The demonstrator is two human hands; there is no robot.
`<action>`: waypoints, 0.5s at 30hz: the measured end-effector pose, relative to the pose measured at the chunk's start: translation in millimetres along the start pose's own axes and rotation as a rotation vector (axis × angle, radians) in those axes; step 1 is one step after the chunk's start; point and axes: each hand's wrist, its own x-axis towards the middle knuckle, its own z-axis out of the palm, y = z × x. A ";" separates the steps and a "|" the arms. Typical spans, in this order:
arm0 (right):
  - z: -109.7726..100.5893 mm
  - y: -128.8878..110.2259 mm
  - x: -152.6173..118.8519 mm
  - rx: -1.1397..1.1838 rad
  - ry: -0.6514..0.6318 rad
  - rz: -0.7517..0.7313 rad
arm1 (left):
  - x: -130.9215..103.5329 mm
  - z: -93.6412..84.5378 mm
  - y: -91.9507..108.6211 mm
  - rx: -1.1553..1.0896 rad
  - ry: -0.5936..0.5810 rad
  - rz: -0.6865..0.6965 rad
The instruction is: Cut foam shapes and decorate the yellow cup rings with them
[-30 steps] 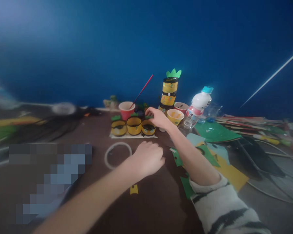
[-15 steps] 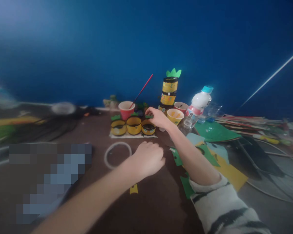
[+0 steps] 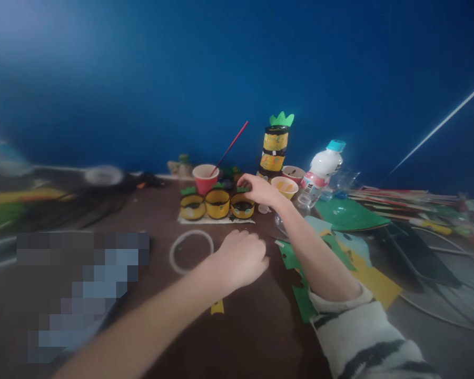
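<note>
My left hand (image 3: 243,258) is closed above the brown table (image 3: 256,326), and what it holds, if anything, is hidden. My right hand (image 3: 256,188) reaches over the rightmost yellow-and-black ring (image 3: 243,209); its curved fingers touch or nearly touch a small green leaf piece on the ring's back rim. Two similar rings, a middle one (image 3: 217,205) and a left one (image 3: 193,208), stand beside it on a white strip (image 3: 215,221). A clear ring (image 3: 173,252) lies left of my left hand. Beneath my left wrist shows a small yellow piece (image 3: 218,307).
Behind are a red cup (image 3: 206,181) with a red stick, a tall yellow-and-black stack (image 3: 275,150) with a green crown, a yellow cup (image 3: 285,188) and a bottle (image 3: 319,168). Green sheets (image 3: 300,295) and yellow paper (image 3: 379,281) lie at the right.
My right hand has shifted slightly to the right, and the rightmost ring sits slightly further right. My left hand has barely moved.
</note>
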 end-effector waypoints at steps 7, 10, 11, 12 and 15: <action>3.8 -7.4 -1.3 -0.024 0.025 -0.016 | -1.2 -0.4 -0.5 0.007 0.001 0.010; 4.7 -6.1 -1.1 -0.024 0.028 -0.021 | -1.3 -0.7 -0.3 0.012 0.006 0.012; 5.0 -5.5 -0.9 -0.023 0.027 -0.022 | -1.4 -0.6 -0.2 0.011 0.007 0.012; 5.2 -4.8 -0.7 -0.022 0.026 -0.022 | -1.5 -0.5 -0.2 0.009 0.007 0.012; 5.3 -3.6 -0.6 -0.015 0.018 -0.030 | -1.8 0.0 0.1 0.001 0.005 0.015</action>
